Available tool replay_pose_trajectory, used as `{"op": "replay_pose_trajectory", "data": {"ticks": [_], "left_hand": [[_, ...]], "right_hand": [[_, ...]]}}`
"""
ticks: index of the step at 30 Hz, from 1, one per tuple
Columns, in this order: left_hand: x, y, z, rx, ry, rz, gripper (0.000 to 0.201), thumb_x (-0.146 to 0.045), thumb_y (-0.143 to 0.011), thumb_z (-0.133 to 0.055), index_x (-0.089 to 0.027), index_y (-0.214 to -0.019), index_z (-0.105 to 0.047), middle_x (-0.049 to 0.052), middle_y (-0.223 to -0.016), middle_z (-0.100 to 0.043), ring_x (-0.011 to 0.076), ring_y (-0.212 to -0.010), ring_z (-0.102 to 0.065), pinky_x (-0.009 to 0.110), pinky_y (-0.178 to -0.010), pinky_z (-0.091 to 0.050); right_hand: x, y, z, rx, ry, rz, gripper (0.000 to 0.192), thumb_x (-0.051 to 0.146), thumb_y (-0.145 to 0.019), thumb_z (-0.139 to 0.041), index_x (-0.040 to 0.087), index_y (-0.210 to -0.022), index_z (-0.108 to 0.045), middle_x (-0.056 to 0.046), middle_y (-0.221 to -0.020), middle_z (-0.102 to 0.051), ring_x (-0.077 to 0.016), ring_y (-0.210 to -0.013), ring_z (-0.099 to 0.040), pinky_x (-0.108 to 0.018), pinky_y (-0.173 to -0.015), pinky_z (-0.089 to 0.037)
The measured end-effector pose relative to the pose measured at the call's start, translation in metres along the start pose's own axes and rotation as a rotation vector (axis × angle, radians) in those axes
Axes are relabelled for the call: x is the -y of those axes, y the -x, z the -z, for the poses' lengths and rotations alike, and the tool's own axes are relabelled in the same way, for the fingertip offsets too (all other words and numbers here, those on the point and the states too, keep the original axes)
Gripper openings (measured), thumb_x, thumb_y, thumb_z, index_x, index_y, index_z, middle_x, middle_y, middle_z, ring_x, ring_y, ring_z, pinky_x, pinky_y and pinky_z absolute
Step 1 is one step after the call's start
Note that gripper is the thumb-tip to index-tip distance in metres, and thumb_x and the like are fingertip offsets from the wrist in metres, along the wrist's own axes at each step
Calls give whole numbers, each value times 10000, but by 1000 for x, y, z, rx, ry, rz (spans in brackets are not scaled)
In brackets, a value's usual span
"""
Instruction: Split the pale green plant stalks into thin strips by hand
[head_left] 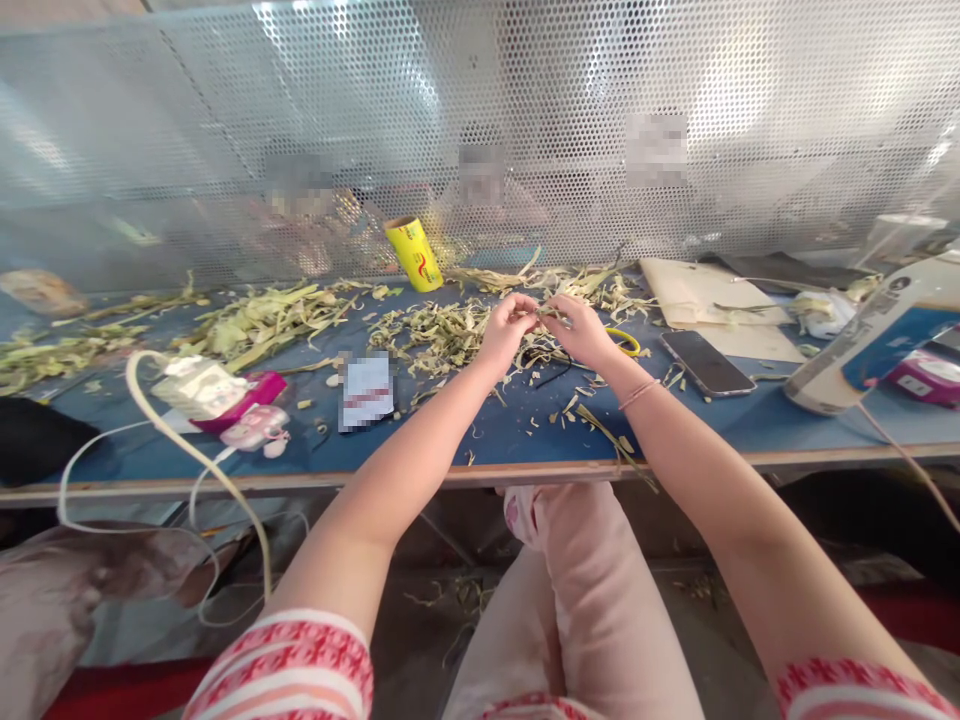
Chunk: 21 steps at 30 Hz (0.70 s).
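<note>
My left hand (pixel 510 325) and my right hand (pixel 574 325) meet over the blue table, fingertips pinched close together. Between them is a small piece of dried plant leaf (pixel 541 312), mostly covered by the fingers. Beneath and around both hands spreads a loose pile of pale green dried leaf strips (pixel 442 335). A yellow ring (pixel 624 342), perhaps a roll of tape, lies just behind my right wrist. Something thin and black (pixel 555 376) rests on the table below the hands.
A yellow tube (pixel 414 255) stands tilted behind the pile. To the right are a phone (pixel 707 364), cardboard (pixel 709 292) and a large bottle (pixel 862 335). On the left, a power strip (pixel 217 395) trails cables over the table edge. Perforated metal (pixel 480 100) rises behind.
</note>
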<state>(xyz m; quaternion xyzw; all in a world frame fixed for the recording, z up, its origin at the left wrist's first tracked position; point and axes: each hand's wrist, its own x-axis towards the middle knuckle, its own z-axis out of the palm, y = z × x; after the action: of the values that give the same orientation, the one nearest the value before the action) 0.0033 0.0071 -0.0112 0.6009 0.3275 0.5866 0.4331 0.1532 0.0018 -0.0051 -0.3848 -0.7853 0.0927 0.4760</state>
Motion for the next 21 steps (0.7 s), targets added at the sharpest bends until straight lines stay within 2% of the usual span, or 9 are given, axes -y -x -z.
{"op": "replay_pose_trajectory", "data": {"ticks": [3, 7, 12, 14, 18, 21], "left_hand": [[-1, -1, 1, 5, -15, -12, 68, -142, -728, -584, -193, -751, -545, -23, -711, -570, 86, -652, -539, 244, -674, -484], [-1, -1, 1, -4, 24, -1, 91, -147, -756, -579, -189, -714, -510, -32, -658, -515, 76, -602, -498, 233, -637, -445], [2, -1, -3, -107, 92, 98, 116, -154, -831, -525, -196, -752, -451, -29, -682, -493, 73, -592, -490, 230, -618, -435], [4, -2, -4, -117, 65, 99, 145, -224, -859, -533, -198, -755, -435, -37, -663, -465, 68, -562, -446, 224, -586, -403], [6, -2, -2, -71, -1, 67, 337, -438, -845, -579, -203, -690, -393, -53, -584, -380, 69, -521, -371, 233, -539, -329], [5, -3, 0, -60, 38, 79, 431, -556, -834, -542, -210, -649, -365, -49, -544, -333, 81, -499, -361, 253, -524, -311]], "right_hand": [[4, 2, -1, 55, 46, -11, 158, 334, -850, -475, 205, -765, -512, -32, -738, -573, -172, -723, -513, -313, -717, -407], [7, 4, 2, 81, 99, 34, 185, 289, -821, -481, 218, -678, -388, -8, -679, -485, -154, -676, -454, -298, -675, -365], [15, 6, 4, 177, 11, 63, 202, 328, -834, -495, 224, -707, -377, 28, -633, -414, -130, -610, -394, -287, -630, -349], [17, 6, 4, 204, -25, 34, 213, 344, -846, -485, 223, -708, -377, 41, -610, -383, -119, -584, -362, -278, -600, -333], [19, 6, 5, 223, -113, -22, 219, 368, -843, -484, 219, -711, -392, 55, -591, -342, -103, -557, -313, -266, -562, -296], [18, 6, 5, 233, -173, -50, 229, 391, -822, -512, 219, -718, -403, 59, -594, -315, -101, -559, -299, -264, -558, -283]]}}
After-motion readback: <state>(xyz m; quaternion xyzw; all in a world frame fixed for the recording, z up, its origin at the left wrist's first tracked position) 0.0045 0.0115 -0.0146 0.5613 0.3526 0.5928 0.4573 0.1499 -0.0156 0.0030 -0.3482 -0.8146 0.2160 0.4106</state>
